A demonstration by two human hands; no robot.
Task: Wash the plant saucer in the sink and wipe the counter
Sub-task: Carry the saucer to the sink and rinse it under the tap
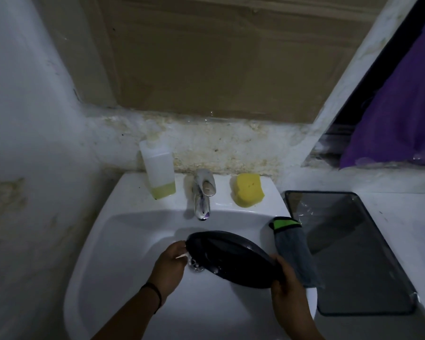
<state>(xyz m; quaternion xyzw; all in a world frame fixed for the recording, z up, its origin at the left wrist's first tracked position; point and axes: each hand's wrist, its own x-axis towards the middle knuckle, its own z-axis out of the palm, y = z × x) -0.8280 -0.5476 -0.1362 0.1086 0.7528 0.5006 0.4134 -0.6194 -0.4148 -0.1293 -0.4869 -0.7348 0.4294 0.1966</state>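
A dark round plant saucer (231, 258) is held tilted over the basin of the white sink (123, 241), above the drain. My left hand (169, 263) holds its left rim with fingers curled at the edge. My right hand (287, 288) grips its right rim, thumb on top. Droplets shine on the saucer's surface. No water runs from the chrome tap (203, 195). A grey cloth with a green band (295, 251) hangs over the sink's right edge.
A yellow sponge (248, 190) lies on the sink's back ledge right of the tap, and a clear bottle with yellow liquid (158, 170) stands left of it. A dark glass tray (349, 251) lies on the white counter (407, 217) to the right. Purple fabric (402, 114) hangs at upper right.
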